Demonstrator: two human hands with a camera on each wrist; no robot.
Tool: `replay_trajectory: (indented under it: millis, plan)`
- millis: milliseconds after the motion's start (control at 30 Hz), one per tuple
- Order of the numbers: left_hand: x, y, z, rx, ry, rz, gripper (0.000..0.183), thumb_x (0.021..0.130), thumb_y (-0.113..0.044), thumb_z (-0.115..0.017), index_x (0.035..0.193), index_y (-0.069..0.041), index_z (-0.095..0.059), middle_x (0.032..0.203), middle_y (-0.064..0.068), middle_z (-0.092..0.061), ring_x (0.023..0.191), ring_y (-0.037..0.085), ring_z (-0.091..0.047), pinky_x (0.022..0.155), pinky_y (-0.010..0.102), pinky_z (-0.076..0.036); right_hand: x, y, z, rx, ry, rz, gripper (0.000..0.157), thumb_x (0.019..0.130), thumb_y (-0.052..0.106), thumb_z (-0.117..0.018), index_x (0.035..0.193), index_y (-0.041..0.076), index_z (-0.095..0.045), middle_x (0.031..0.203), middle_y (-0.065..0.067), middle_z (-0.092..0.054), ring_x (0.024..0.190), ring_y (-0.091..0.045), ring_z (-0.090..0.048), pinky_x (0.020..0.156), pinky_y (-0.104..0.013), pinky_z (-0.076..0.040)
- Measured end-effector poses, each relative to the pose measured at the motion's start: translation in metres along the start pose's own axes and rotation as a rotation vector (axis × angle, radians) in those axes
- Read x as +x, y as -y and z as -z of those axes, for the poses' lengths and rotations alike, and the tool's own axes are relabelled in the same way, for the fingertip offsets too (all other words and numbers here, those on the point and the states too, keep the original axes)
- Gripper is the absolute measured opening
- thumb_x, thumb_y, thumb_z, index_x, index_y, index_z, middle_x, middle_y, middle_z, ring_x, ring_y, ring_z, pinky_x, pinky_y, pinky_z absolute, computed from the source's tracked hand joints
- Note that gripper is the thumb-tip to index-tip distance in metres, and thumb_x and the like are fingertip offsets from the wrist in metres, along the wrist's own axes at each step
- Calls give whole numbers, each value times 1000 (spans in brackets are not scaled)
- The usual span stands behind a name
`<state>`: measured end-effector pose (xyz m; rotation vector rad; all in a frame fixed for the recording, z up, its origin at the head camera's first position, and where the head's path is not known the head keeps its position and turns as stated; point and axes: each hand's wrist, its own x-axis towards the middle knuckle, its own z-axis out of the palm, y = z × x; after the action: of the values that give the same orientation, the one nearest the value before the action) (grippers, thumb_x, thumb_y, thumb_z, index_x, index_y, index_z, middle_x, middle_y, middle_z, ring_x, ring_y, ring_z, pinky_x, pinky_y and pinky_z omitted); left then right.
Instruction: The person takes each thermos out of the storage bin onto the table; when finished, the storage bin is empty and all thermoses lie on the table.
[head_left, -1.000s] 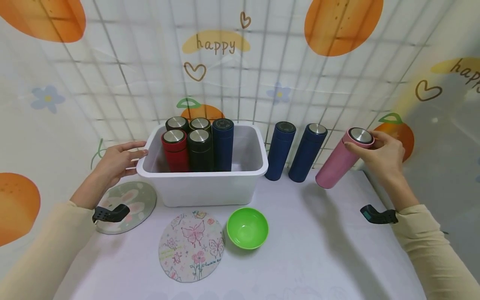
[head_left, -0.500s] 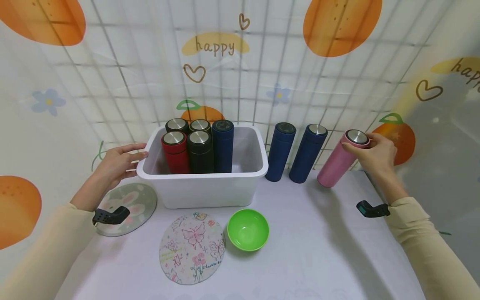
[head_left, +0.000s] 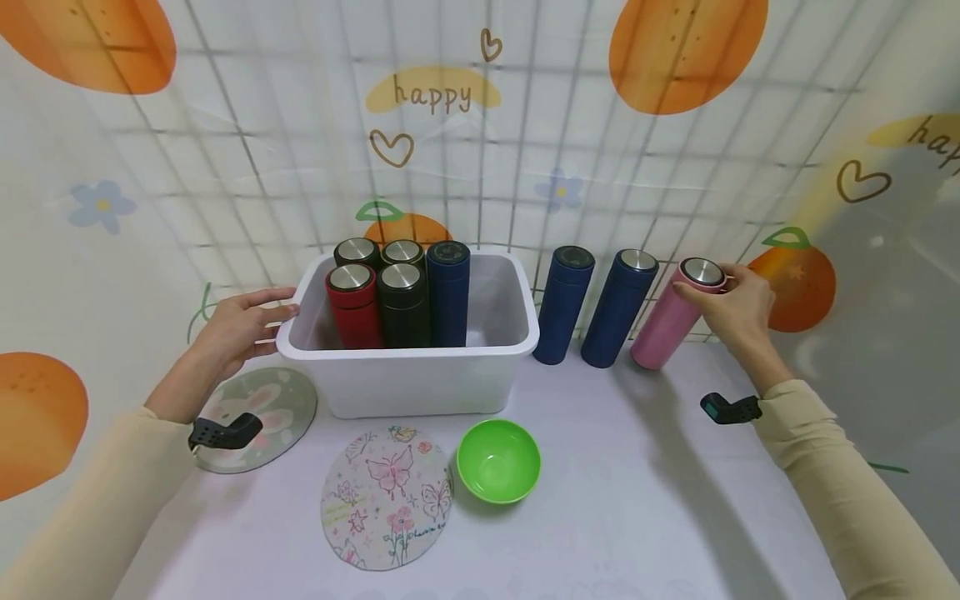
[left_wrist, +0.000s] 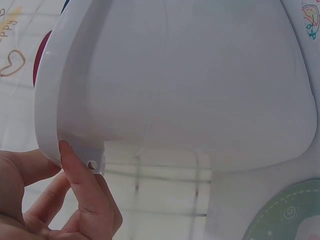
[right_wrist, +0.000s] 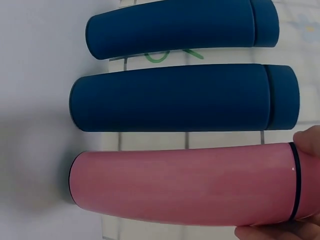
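With the right hand half closed, I grip the pink bottle; below this hand its long axis stands nearly vertical, lid up. The left hand pinches the white box. Farther, the curtain reads "happy".

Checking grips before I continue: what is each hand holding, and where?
The right hand grips the pink bottle around its lid end; the left hand pinches the white bin at its rim.

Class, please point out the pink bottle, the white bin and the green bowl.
Pink bottle (right_wrist: 185, 187), right wrist view: middle of its side.
White bin (head_left: 422, 383), head view: its front wall.
Green bowl (head_left: 498, 463), head view: its bare inside.
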<state>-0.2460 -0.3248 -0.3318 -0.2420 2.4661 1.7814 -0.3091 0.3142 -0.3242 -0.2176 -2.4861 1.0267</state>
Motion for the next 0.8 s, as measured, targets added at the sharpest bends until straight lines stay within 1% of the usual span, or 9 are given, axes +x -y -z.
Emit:
replay_trajectory:
  millis: [133, 200, 367, 567, 633, 733, 800]
  plan:
    - [1, 0, -3, 6, -3, 5, 62, 100, -31, -64, 153, -10, -41, 125, 6, -54, 86, 7, -67, 77, 28, -57, 2, -2, -3, -9, -7, -9, 87, 77, 59, -79, 137, -1, -58, 113, -21, -63, 98, -24, -48, 75, -34, -36]
    - [1, -1, -4, 8, -3, 6, 61, 100, -31, -64, 153, -10, -41, 128, 9, -53, 86, 8, -67, 78, 28, -57, 3, -4, -4, -13, -4, -21, 90, 77, 60, -79, 139, -1, -56, 116, -22, -63, 102, -27, -49, 76, -34, -36]
    - [1, -1, -6, 11, -1, 5, 61, 100, -30, -64, 153, -10, -41, 128, 10, -52, 86, 9, -67, 77, 28, -58, 4, -8, -7, -17, 5, -47, 94, 79, 60, -77, 144, -2, -50, 121, -24, -60, 111, -32, -47, 78, -35, -37]
    - [1, 0, -5, 13, 1, 10, 62, 100, -32, -63, 153, -10, -40, 138, 15, -47, 86, 7, -67, 78, 28, -57, 7, -11, -10, -24, 27, -80, 96, 79, 61, -76, 148, 0, -46, 125, -24, -59, 113, -34, -48, 77, -36, -40]
    - [1, 1, -4, 11, 1, 10, 62, 100, -32, -63, 154, -10, -40, 136, 13, -48, 86, 6, -67, 78, 28, -57, 9, -11, -11, -18, 40, -83, 97, 79, 61, -76, 148, 0, -45, 126, -24, -58, 112, -35, -49, 76, -35, -42]
    - [1, 1, -2, 7, -5, 6, 63, 99, -31, -64, 154, -10, -40, 123, 3, -56, 86, 6, -68, 77, 28, -58, 13, -11, -11, -12, 71, -71, 98, 81, 62, -74, 149, -1, -43, 127, -25, -57, 110, -34, -50, 75, -33, -44]
    - [1, 0, -1, 4, -6, 3, 64, 99, -31, -65, 154, -10, -40, 113, -5, -59, 86, 7, -67, 76, 28, -57, 15, -11, -11, -10, 99, -57, 98, 82, 62, -72, 150, -2, -40, 127, -25, -55, 107, -34, -50, 74, -33, -46]
